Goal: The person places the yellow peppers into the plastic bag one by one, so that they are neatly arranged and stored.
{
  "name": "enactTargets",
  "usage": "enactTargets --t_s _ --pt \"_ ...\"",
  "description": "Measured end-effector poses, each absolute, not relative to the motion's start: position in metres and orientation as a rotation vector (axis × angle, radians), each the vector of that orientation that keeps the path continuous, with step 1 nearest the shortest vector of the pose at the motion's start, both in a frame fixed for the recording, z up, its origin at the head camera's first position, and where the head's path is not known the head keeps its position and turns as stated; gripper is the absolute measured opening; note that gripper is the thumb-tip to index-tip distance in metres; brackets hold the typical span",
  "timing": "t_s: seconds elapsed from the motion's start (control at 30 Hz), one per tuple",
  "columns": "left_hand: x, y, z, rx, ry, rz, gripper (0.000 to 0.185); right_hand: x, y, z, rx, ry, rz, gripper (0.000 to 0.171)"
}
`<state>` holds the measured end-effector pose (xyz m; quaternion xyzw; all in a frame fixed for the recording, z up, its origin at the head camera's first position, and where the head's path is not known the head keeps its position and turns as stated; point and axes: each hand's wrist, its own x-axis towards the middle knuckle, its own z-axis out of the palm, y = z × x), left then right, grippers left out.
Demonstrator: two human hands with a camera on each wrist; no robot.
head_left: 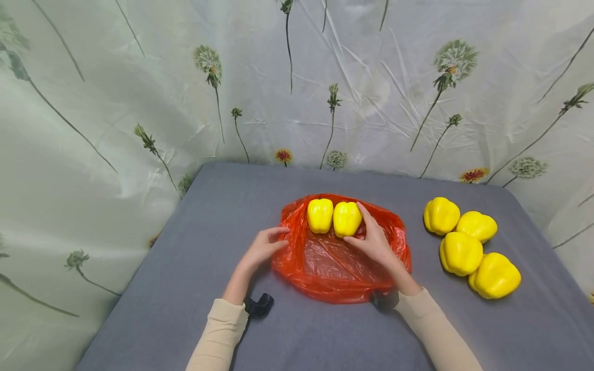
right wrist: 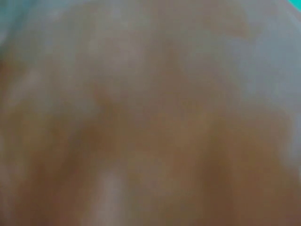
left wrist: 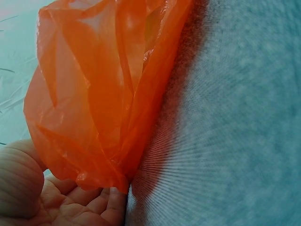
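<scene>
A red plastic bag [head_left: 325, 296] lies spread with its mouth up in the head view. Inside, toward its far side, two yellow bell peppers stand side by side. My right hand [head_left: 373, 242] holds the right-hand bell pepper [head_left: 346, 219] between thumb and fingers; the other bell pepper [head_left: 320, 215] is just left of it. At the bag's left side, my left hand [head_left: 262, 250] touches the outside with loosely bent fingers. The left wrist view shows the orange-looking bag film [left wrist: 94, 94] covering the fingertips of that hand [left wrist: 70, 202]. Only a brownish blur fills the right wrist view.
Several more yellow bell peppers [head_left: 461, 253] lie grouped on the grey cloth-covered table [head_left: 195, 221], right of the bag. Behind the table hangs a pale curtain [head_left: 269, 77] with a dandelion print. A black wrist device [head_left: 260, 305] sits by the left sleeve.
</scene>
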<state>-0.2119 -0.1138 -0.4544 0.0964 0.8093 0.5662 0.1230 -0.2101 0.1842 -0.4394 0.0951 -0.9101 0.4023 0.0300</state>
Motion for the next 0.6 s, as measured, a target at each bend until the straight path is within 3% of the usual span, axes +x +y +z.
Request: enactTargets --t_s 0.6 --pt "-0.211 -0.113 -0.457 0.286 2.386 1.653 0.036 -0.198 0.19 -0.428 0.301 -2.924 1.179 0.096"
